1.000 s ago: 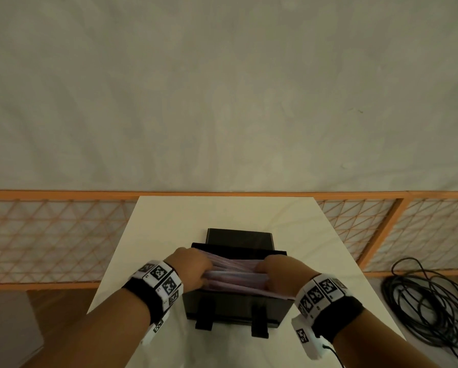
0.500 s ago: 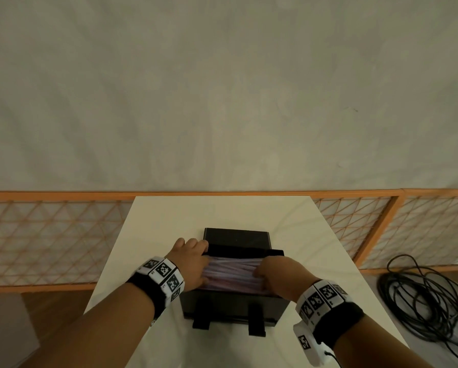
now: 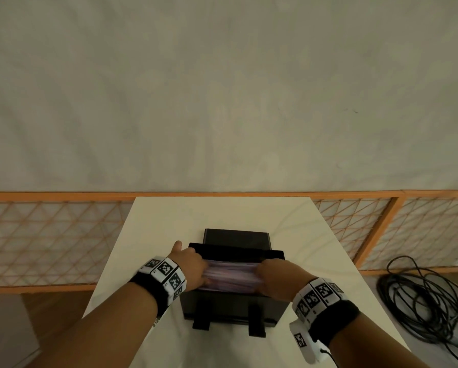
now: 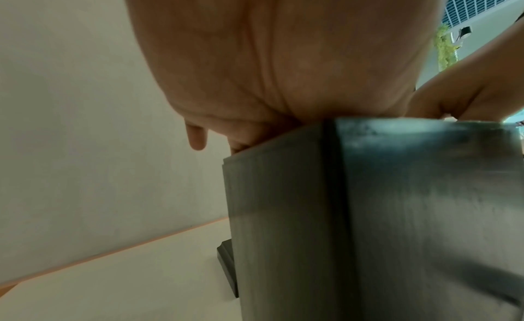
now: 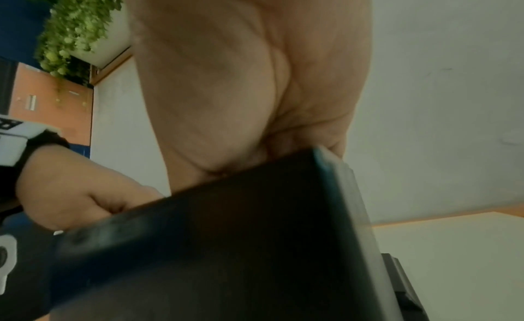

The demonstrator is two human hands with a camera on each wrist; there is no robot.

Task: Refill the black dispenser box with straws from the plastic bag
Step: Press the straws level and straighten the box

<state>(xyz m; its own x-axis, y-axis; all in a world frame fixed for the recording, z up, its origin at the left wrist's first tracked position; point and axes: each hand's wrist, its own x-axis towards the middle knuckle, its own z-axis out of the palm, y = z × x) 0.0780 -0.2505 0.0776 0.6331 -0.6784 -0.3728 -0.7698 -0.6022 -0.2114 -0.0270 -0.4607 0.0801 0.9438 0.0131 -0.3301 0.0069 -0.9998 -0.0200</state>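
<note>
The black dispenser box (image 3: 233, 306) stands on the white table (image 3: 169, 221) with its lid (image 3: 236, 239) tipped back. A bundle of pale pink straws (image 3: 232, 277) lies crosswise in its open top. My left hand (image 3: 192, 266) curls round the bundle's left end, with one finger sticking out past the box's corner. My right hand (image 3: 275, 278) curls over the right end. In the left wrist view the palm (image 4: 269, 68) dips behind the box wall (image 4: 397, 213). The right wrist view shows the same for my right palm (image 5: 249, 79) and the box (image 5: 226, 247). The fingertips are hidden inside. No plastic bag shows.
The box has two black feet at its front. An orange lattice fence (image 3: 50, 235) runs behind the table below a plain wall. A coil of black cable (image 3: 429, 301) lies on the floor to the right. Bare tabletop surrounds the box.
The straw bundle, which stuck out over the box's front right edge, has sunk down into the box. Both hands went down with it.
</note>
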